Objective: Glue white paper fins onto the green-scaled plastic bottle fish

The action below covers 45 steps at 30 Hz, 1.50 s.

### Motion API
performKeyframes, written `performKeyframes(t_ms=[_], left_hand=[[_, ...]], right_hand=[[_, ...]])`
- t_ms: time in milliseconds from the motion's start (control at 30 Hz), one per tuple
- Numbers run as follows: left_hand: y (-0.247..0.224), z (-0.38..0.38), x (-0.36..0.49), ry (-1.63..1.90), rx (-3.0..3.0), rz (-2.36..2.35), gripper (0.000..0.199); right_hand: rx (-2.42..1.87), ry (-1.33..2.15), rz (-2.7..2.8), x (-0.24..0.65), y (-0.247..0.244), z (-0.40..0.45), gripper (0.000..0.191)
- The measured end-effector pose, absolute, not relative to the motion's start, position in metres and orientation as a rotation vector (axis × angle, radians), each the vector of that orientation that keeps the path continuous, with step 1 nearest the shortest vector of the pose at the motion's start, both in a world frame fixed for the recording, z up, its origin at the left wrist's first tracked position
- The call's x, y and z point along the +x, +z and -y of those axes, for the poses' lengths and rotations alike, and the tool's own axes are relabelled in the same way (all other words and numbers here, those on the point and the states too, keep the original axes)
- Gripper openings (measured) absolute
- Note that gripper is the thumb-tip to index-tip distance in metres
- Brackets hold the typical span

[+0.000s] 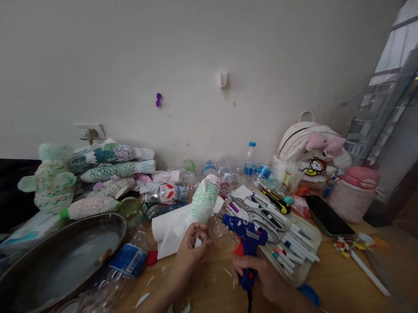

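My right hand (251, 267) is wrapped round the handle of a blue glue gun (246, 230) with an orange trigger. Its nozzle points up and left, close beside a paper-covered fish (202, 201) with green scale marks. At the fish's lower end, my left hand (195, 243) is closed, with its fingers curled round the white paper there. A bit of white shows between those fingers. Behind the hand lies a roll of white paper (165, 225). The glue gun's black cord (249, 304) runs down out of view.
A large oval metal pan (56, 258) fills the left side. Several decorated fish (120, 170) are piled behind it. Scissors (264, 221) and markers (294, 250) fill a tray (316, 237) at right. Farther right are a phone (327, 218), a pink cup (354, 195) and a backpack (310, 146).
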<state>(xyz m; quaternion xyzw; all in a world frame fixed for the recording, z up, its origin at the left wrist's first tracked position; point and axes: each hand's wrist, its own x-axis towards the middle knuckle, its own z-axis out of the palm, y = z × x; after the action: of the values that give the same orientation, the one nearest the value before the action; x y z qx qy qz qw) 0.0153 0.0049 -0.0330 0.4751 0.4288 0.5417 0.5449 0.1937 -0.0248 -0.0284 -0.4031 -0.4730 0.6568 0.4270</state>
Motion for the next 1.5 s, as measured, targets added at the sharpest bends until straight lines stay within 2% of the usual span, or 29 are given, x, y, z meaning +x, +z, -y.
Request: performKeyframes(t_ms=[233,933,1067,1267,1500], left_hand=[[-0.034,-0.003,0.016,1.272,1.055,-1.002,0.022],[-0.040,-0.009,0.018,1.222,1.068,-0.992,0.044],[-0.042,-0.007,0.019,1.187,1.096,-1.011,0.035],[-0.030,0.002,0.022,1.068,1.075,-0.989,0.037],[-0.030,0.000,0.020,1.101,1.025,-0.979,0.035]], right_hand=[[-1.005,1.653,1.152,0.192,-0.026,0.026,0.020],[-1.006,1.701,1.073,0.192,-0.027,0.023,0.022],[-0.962,1.693,1.094,0.192,-0.027,0.023,0.021],[-0.981,1.708,1.054,0.193,-0.028,0.022,0.021],[-1.007,1.725,1.026,0.191,-0.026,0.022,0.021]])
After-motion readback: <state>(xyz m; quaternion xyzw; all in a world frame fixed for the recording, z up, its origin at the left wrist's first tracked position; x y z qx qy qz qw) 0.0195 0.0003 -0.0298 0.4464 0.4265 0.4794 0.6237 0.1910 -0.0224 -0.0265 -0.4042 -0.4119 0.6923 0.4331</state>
